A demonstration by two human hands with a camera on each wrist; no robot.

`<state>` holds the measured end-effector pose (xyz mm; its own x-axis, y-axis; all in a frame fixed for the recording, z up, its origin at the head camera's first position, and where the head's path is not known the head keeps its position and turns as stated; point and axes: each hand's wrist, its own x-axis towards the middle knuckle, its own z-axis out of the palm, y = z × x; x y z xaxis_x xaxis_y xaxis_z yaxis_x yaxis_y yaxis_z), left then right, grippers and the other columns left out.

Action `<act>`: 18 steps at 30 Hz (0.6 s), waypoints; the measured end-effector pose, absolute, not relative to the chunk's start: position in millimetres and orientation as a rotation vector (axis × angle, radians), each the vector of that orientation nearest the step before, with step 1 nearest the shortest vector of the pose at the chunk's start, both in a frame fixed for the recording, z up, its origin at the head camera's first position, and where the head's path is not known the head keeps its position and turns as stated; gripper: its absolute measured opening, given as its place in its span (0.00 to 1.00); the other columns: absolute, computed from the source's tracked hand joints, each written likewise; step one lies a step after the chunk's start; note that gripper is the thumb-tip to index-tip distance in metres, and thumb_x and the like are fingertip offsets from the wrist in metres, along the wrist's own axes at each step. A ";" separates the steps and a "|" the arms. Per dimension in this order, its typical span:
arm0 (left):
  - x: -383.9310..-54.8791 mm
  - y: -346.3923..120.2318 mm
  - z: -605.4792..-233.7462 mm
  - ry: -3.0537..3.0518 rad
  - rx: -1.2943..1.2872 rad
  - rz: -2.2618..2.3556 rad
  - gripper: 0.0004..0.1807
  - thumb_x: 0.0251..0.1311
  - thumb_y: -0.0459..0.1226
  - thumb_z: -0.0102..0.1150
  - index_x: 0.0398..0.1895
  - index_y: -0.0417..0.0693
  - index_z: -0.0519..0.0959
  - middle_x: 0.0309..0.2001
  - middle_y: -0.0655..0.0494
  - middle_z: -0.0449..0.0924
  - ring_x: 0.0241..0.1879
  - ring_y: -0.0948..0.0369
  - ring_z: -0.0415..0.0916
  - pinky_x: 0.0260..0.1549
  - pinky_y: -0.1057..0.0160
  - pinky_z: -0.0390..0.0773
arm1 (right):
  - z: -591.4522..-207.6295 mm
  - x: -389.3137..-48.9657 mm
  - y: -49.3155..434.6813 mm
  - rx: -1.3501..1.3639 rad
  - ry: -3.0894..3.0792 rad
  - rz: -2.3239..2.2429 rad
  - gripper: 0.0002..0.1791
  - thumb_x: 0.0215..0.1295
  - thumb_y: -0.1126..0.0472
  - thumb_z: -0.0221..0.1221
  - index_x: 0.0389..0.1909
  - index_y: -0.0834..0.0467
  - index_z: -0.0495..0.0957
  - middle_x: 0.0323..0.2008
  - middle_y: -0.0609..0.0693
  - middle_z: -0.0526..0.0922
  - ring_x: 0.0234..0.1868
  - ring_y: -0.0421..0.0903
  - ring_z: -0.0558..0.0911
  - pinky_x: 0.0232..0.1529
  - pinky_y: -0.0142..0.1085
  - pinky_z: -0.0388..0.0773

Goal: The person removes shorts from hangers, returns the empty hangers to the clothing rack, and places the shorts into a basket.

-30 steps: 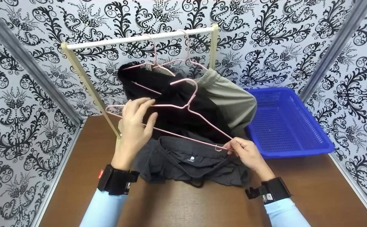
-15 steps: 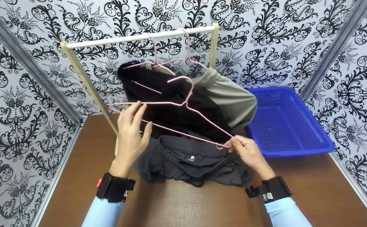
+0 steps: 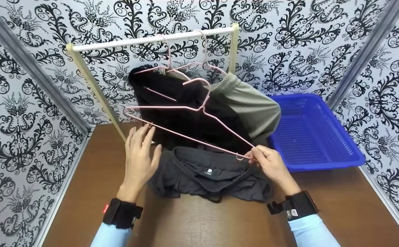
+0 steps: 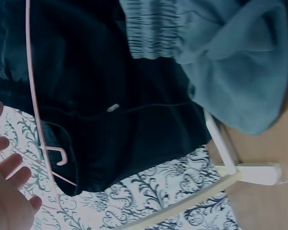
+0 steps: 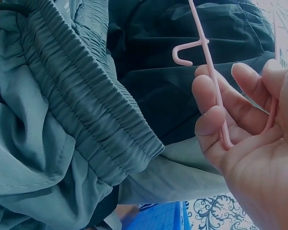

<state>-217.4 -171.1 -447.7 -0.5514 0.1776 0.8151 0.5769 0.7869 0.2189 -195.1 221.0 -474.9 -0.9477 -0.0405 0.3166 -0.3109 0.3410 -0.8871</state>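
Observation:
A bare pink clothes hanger (image 3: 199, 109) is held up in front of the rack, its hook pointing up. My right hand (image 3: 268, 163) grips its right corner; in the right wrist view the fingers curl round the pink wire (image 5: 212, 72). My left hand (image 3: 139, 156) is raised with fingers spread, fingertips close by the hanger's lower bar near the left end. In the left wrist view the left palm (image 4: 7, 191) faces the wire, with nothing in its grasp. Beneath the hanger, dark grey elastic-waist shorts (image 3: 213, 175) lie on the table, waistband toward the rack.
A rack with a white rail (image 3: 124, 44) stands at the back. From it hang a black garment (image 3: 172, 92) and light grey-green pants (image 3: 251, 103), each on a pink hanger. A blue plastic basket (image 3: 323, 166) sits at right on the brown table (image 3: 199, 223). Patterned walls enclose it.
My left hand has moved off the hanger's left end, down and slightly left, its fingers straightening. The hanger's left end has risen slightly, while my right hand keeps its grip.

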 end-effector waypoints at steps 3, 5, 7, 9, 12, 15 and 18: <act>-214.7 -174.5 -454.8 -2.149 -0.536 -0.601 0.28 0.65 0.36 0.62 0.67 0.34 0.75 0.67 0.35 0.72 0.71 0.37 0.63 0.75 0.40 0.53 | -472.3 -194.7 221.8 0.328 -2.360 1.677 0.18 0.78 0.69 0.52 0.25 0.61 0.81 0.27 0.50 0.86 0.22 0.43 0.77 0.25 0.29 0.71; -213.3 -176.3 -458.7 -2.172 -0.516 -0.590 0.28 0.65 0.37 0.62 0.67 0.35 0.75 0.67 0.35 0.72 0.71 0.37 0.63 0.73 0.38 0.55 | -470.6 -194.4 222.3 0.338 -2.355 1.704 0.18 0.78 0.68 0.52 0.24 0.61 0.80 0.29 0.53 0.87 0.23 0.44 0.78 0.25 0.30 0.72; -212.5 -177.2 -462.5 -2.196 -0.498 -0.573 0.28 0.65 0.37 0.62 0.67 0.35 0.75 0.67 0.36 0.72 0.70 0.38 0.65 0.71 0.36 0.57 | -468.9 -194.2 222.8 0.345 -2.347 1.731 0.18 0.79 0.67 0.52 0.24 0.61 0.80 0.31 0.56 0.88 0.23 0.45 0.80 0.25 0.30 0.72; -212.2 -177.7 -466.4 -2.211 -0.487 -0.559 0.28 0.64 0.36 0.64 0.66 0.34 0.75 0.67 0.36 0.72 0.67 0.38 0.68 0.70 0.36 0.58 | -467.4 -194.1 223.0 0.348 -2.344 1.747 0.19 0.79 0.66 0.52 0.24 0.61 0.79 0.32 0.58 0.88 0.24 0.46 0.80 0.25 0.29 0.73; -212.0 -178.1 -472.3 -2.231 -0.479 -0.531 0.28 0.62 0.36 0.65 0.65 0.34 0.76 0.66 0.35 0.73 0.65 0.37 0.70 0.69 0.36 0.59 | -464.5 -193.7 221.9 0.352 -2.336 1.745 0.19 0.79 0.65 0.52 0.24 0.61 0.79 0.33 0.60 0.88 0.23 0.45 0.80 0.24 0.28 0.73; -211.8 -178.8 -477.6 -2.257 -0.457 -0.513 0.28 0.64 0.39 0.63 0.65 0.34 0.77 0.66 0.34 0.74 0.65 0.37 0.70 0.69 0.36 0.61 | -460.9 -193.8 220.1 0.388 -2.325 1.712 0.19 0.79 0.66 0.52 0.23 0.61 0.79 0.33 0.60 0.88 0.23 0.42 0.80 0.24 0.28 0.74; -211.4 -180.0 -480.2 -2.296 -0.426 -0.495 0.27 0.67 0.41 0.59 0.65 0.34 0.77 0.66 0.34 0.73 0.65 0.38 0.70 0.67 0.36 0.62 | -456.7 -193.3 217.6 0.415 -2.314 1.683 0.19 0.79 0.67 0.52 0.24 0.63 0.79 0.32 0.60 0.88 0.23 0.37 0.80 0.23 0.29 0.74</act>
<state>-211.4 -180.0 -480.2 -0.6738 0.1546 0.7226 0.4388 0.8705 0.2229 -193.3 217.6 -456.7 -0.9282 -0.0820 0.3629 -0.3705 0.2926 -0.8815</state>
